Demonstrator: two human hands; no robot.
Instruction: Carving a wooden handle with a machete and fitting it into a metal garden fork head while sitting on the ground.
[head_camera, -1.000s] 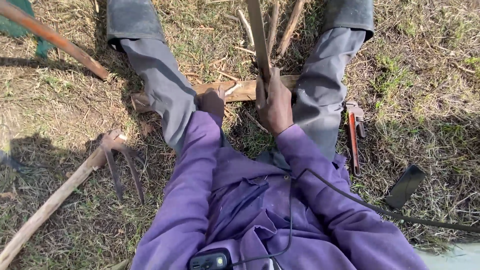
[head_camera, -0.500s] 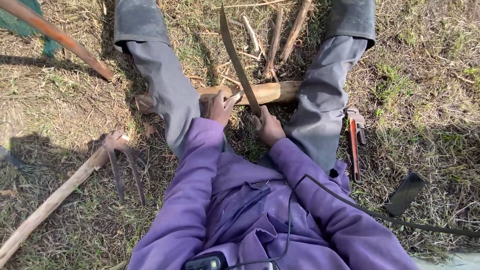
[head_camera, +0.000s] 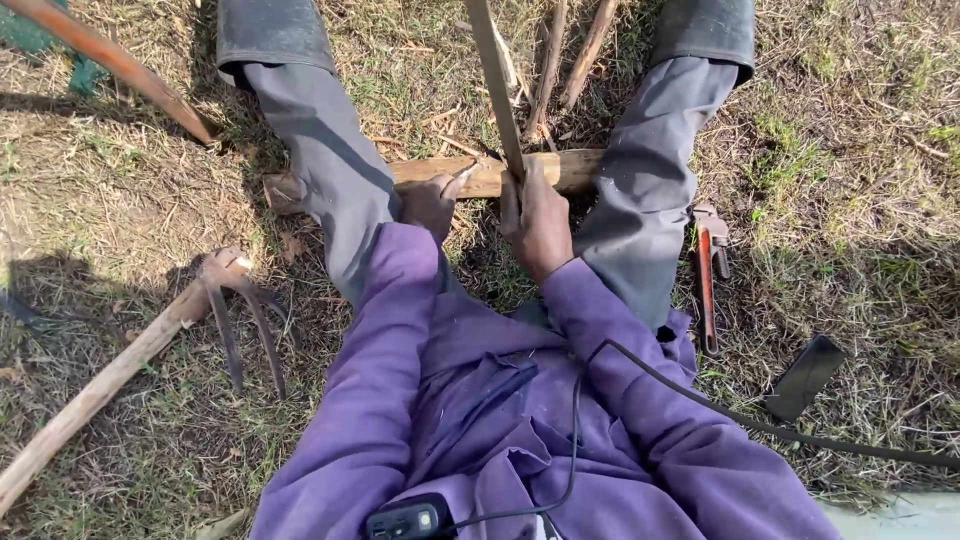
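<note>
Gripping the long blade (head_camera: 497, 90), my right hand (head_camera: 537, 225) has swung it from its earlier slant to nearly upright against the wooden stake (head_camera: 480, 175) lying across the grass between my legs — left hand (head_camera: 432, 205) closed on the stake, steadying it. A red pipe wrench (head_camera: 706, 270) and fork hoe (head_camera: 235, 310) lie aside — both legs crowd the blade.

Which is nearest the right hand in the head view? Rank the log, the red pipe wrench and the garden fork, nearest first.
From the right hand:
1. Log, lying across the ground right at the hand, between the legs.
2. Red pipe wrench, on the grass beyond the right leg.
3. Garden fork, farthest, on the left side past the left leg.
</note>
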